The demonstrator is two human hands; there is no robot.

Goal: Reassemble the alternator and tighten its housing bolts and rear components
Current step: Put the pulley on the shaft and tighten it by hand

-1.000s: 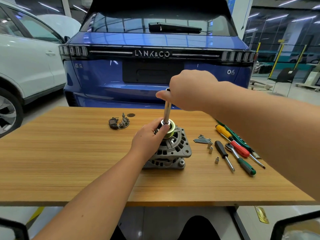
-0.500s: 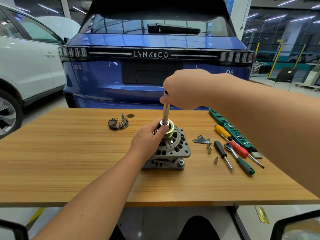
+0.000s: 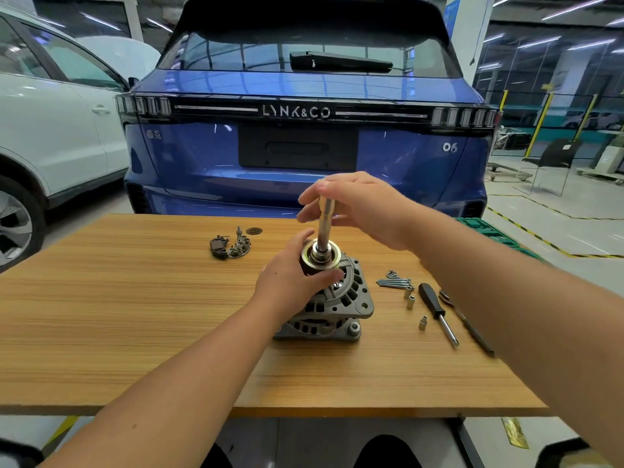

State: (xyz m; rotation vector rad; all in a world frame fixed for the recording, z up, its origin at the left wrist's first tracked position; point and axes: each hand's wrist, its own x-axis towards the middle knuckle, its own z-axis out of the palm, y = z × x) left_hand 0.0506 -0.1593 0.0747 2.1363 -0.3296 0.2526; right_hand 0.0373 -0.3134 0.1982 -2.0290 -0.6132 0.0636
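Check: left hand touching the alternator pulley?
Touching. Head view shows the left hand with fingers and thumb wrapped round the pulley on the alternator.

Both forearms were bare from the lower edge of the view up to the wrists, with no sleeve, cuff, watch or glove on either. The left hand (image 3: 290, 282) was ungloved and carried no ring that could be made out. The right hand (image 3: 358, 207) was likewise ungloved, its fingertips showing short, plain nails; the hand was a little blurred. Low in the view, two dark rounded shapes showed beneath the forearms, too dim to tell what was worn there.
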